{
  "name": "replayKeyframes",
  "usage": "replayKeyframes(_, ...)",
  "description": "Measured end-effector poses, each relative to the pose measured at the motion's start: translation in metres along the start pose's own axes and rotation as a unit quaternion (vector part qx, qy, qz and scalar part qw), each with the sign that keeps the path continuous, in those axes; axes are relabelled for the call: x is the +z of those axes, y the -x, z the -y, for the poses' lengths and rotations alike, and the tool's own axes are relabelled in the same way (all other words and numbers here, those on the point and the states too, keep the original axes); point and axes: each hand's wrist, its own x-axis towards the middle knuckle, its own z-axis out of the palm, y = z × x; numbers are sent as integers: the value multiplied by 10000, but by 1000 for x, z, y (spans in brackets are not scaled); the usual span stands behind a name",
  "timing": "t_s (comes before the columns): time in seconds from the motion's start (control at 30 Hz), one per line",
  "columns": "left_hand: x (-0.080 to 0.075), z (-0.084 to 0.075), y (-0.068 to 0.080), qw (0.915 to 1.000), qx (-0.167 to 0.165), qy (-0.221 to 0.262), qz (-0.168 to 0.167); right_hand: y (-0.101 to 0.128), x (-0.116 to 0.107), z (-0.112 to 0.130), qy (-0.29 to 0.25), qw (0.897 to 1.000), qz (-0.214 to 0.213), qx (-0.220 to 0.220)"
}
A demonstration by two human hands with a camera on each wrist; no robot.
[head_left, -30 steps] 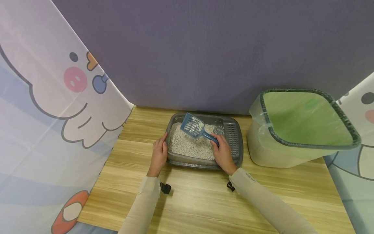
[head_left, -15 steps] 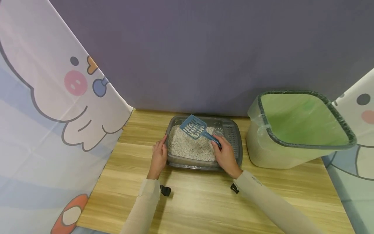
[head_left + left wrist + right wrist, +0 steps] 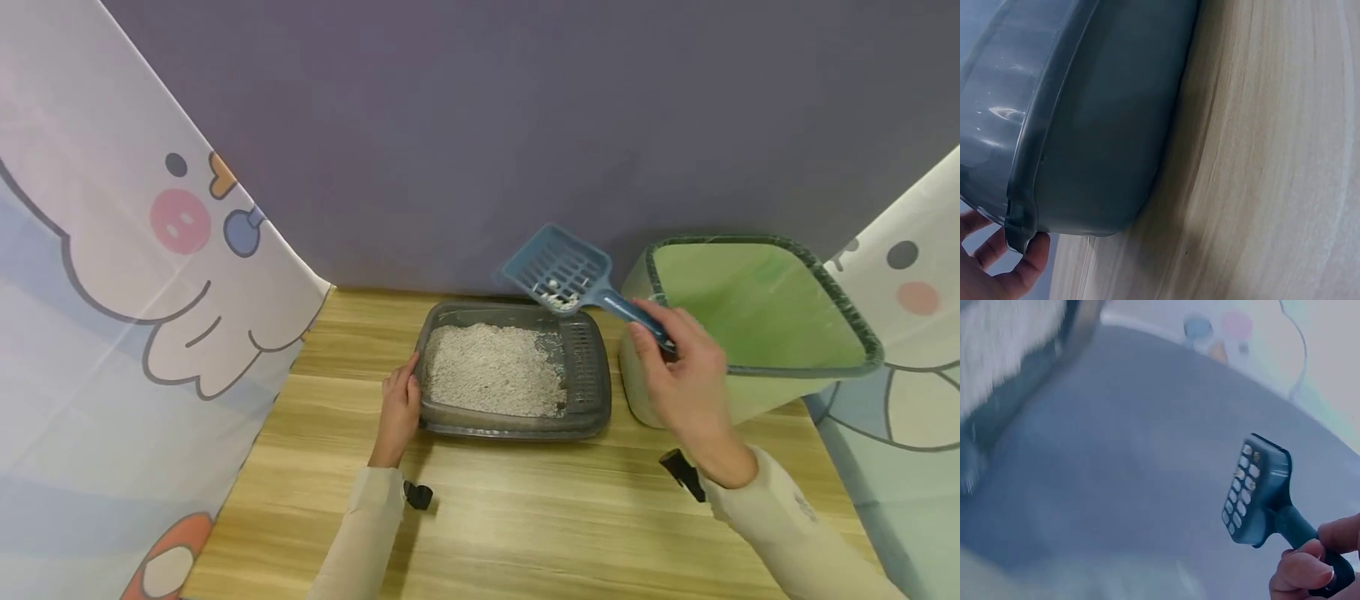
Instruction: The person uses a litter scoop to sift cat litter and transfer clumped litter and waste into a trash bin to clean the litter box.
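A blue slotted litter scoop (image 3: 561,265) is held by its handle in my right hand (image 3: 686,379). Some whitish bits lie in the scoop's head, raised behind the grey litter box (image 3: 517,427). Pale granular litter (image 3: 487,367) covers much of the box floor, with a perforated strip along the right side. My left hand (image 3: 399,408) grips the box's left rim; the left wrist view shows the thumb and fingers (image 3: 1029,265) around the rim's corner. In the right wrist view, the right-hand fingers (image 3: 1300,572) curl around the scoop handle.
A tall bin (image 3: 765,390) with a translucent liner and dark rim stands right of the box, partly behind my right hand. Behind rises a purple-grey wall (image 3: 480,150). Printed cartoon panels flank the wooden table (image 3: 525,517) on both sides.
My right hand has lifted the scoop up and rightward from over the litter, toward the bin's left side. The left hand stays at the box's left rim.
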Motion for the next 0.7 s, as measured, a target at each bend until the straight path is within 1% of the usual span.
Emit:
replayKeyframes(0.07,0,1,1,10000,-34,15,9,-5,-22,-3,296,9986,-414,152)
replayKeyframes(0.13,-1,1,1,10000,-70,18,24,-8,-44,-10,493,9944,-887,312)
replayKeyframes(0.2,-1,1,1,9999,-113,50,57,-9,-65,-21,729,9875,-1309,492)
replayKeyframes(0.3,-2,0,2,9999,-121,40,96,-6,-89,-45,1123,9766,-1754,541)
replayKeyframes(0.4,-3,0,1,9999,-101,20,119,2,-104,-66,1622,9674,-1863,557)
replayKeyframes(0.5,-2,1,1,9999,-85,13,82,10,-112,-82,1814,9651,-1836,449)
replayKeyframes(0.6,-2,2,1,9999,-107,23,76,15,-116,-90,1729,9638,-2005,306)
replayKeyframes(0.7,-2,3,2,9999,-140,24,79,15,-115,-91,1614,9618,-2203,185)
